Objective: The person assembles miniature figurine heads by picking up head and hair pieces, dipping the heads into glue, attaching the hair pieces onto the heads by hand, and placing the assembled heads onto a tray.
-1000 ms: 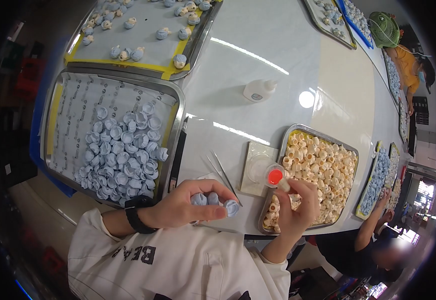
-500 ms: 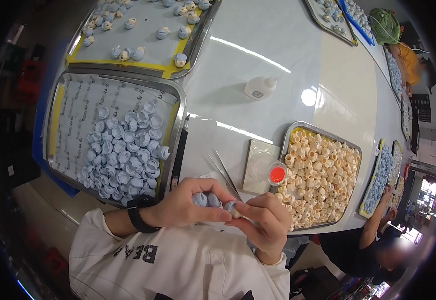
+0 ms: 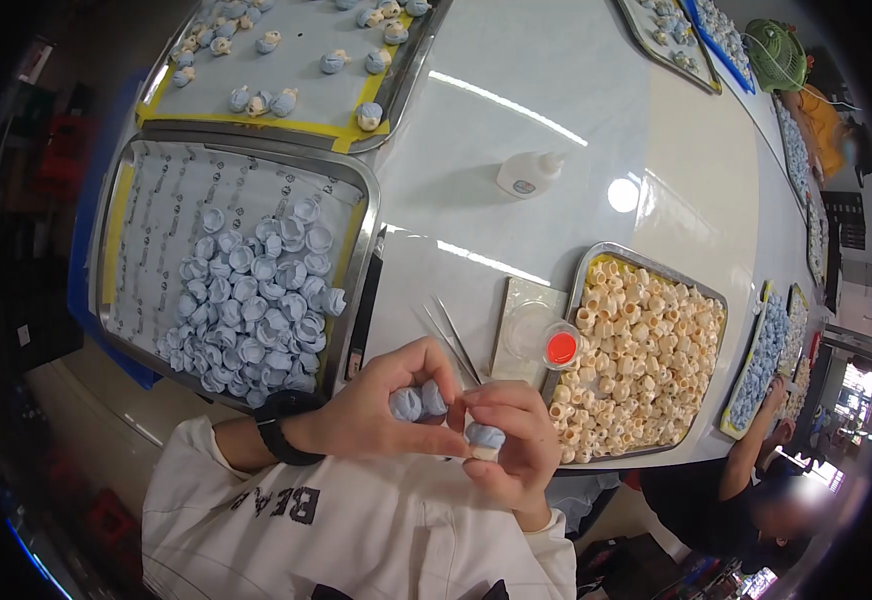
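Note:
My left hand (image 3: 381, 405), with a black watch at its wrist, is closed around pale blue hollow shell pieces (image 3: 408, 403), two of which show between thumb and fingers. My right hand (image 3: 516, 435) pinches a small cream piece with a blue cap (image 3: 485, 438), its cream part facing down. The tip of my left thumb lies close to that piece; whether it touches I cannot tell. Just beyond the hands lie metal tweezers (image 3: 453, 340). A square tile (image 3: 516, 370) with a clear round dish (image 3: 528, 330) and a small red-centred container (image 3: 562, 347) is near my right hand.
At left stands a tray (image 3: 371, 215) of blue shells (image 3: 256, 310); behind it is a tray (image 3: 346, 145) of blue-and-cream pieces. A tray (image 3: 721, 345) of cream pieces (image 3: 636, 360) sits right. A white bottle (image 3: 531, 174) stands mid-table. Other people work at far right.
My hands have drawn slightly apart at the fingers. The blue-capped piece has turned and now sits in my right fingers, more of it showing. The view has shifted slightly.

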`<state>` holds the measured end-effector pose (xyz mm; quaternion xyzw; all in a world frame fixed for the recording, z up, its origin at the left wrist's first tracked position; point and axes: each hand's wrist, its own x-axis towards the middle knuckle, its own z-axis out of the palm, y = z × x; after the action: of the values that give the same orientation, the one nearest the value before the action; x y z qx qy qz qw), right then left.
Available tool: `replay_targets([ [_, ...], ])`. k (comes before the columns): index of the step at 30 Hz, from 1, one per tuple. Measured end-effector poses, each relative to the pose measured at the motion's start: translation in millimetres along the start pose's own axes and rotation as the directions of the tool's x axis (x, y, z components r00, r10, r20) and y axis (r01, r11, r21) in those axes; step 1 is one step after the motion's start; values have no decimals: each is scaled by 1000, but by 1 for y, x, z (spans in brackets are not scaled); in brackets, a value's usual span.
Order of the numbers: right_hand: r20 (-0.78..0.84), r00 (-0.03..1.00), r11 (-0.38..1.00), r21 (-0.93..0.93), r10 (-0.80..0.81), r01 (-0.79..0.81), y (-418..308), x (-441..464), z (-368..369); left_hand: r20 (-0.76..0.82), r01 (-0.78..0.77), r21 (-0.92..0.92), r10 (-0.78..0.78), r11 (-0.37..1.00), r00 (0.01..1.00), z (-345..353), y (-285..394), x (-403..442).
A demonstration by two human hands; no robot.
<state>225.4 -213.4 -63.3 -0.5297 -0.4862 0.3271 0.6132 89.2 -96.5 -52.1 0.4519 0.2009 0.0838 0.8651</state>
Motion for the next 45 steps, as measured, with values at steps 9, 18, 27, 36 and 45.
replay_targets([
  [9,-116,988,988,127,106,-91,-7,-6,4,73,-22,148,11,989,997,-3,-2,-1],
  [18,31,999,1000,15,22,-23,-3,-6,-5,109,11,201,-33,979,993,-3,0,0],
  [27,-27,993,983,-146,-114,109,-5,-3,-1,128,37,215,-65,976,990,-1,1,0],
  [36,-43,976,914,-362,-214,184,-6,-7,4,185,44,262,-94,964,978,0,0,0],
  [45,-6,936,814,-495,-351,302,-6,-10,5,188,26,276,-80,961,979,4,2,-5],
])
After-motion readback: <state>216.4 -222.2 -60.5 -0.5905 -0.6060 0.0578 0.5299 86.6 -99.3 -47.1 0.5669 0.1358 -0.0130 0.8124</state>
